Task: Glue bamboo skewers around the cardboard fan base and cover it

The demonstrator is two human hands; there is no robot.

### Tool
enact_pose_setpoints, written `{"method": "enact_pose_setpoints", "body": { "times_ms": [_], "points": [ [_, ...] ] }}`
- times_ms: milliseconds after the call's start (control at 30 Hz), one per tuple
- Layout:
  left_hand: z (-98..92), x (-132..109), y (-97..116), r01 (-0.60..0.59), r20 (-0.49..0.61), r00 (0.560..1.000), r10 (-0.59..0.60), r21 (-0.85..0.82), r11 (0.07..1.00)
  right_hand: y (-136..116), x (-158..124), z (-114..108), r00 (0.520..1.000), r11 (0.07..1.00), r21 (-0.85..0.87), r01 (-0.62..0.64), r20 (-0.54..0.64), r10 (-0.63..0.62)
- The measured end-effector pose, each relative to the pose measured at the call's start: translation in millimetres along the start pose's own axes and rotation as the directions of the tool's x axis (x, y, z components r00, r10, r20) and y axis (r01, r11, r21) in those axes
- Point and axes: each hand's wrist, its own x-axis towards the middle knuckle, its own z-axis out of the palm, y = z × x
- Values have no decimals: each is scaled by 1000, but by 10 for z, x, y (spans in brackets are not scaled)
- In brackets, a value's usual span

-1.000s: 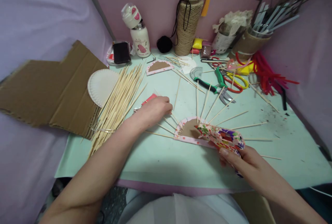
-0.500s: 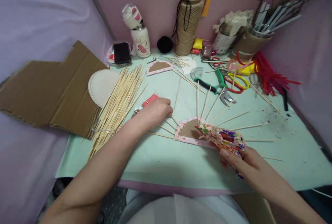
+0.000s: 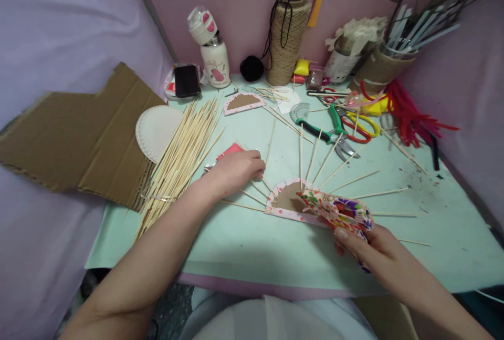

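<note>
A half-round cardboard piece (image 3: 287, 198) with a pink dotted border lies near the middle of the table. Thin bamboo sticks (image 3: 328, 161) fan outward from its curved edge. My right hand (image 3: 358, 240) grips a floral-patterned glue gun (image 3: 334, 208), whose tip rests over the cardboard near the base of the upright sticks. To the left, my left hand (image 3: 250, 164) is closed, fingertips pinched on a bamboo stick (image 3: 268, 184) that runs to the cardboard's left side. Its other fingers are partly hidden. Under that wrist sits a small red packet (image 3: 229, 151).
A bundle of bamboo sticks (image 3: 181, 156) lies left, beside a white paper plate (image 3: 155, 132) and corrugated cardboard (image 3: 79, 140). Behind are a bottle (image 3: 216, 64), a twine spool (image 3: 289, 40) and a second half-round piece (image 3: 244, 102). Green-handled pruners (image 3: 315, 130) and scissors (image 3: 364, 124) lie right.
</note>
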Motion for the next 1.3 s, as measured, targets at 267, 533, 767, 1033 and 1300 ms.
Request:
{"method": "enact_pose_setpoints", "body": {
  "times_ms": [267,533,767,1033,1300],
  "points": [
    [27,10,15,24,-8,1000,-24,-18,1000,-42,6,2,1000,1000,10,-7,-12,7],
    [107,30,-33,11,-45,999,-13,-50,999,-20,7,23,1000,1000,25,-3,-17,3],
    [149,49,-71,-13,-53,999,9,-79,997,25,-7,49,1000,999,46,-3,-14,4],
    [131,50,-43,-4,-38,999,2,-56,998,127,0,79,999,999,36,24,-26,-23],
    [159,53,-63,-11,-54,999,8,-53,999,184,-26,119,996,999,34,28,-87,-25]
  ]
}}
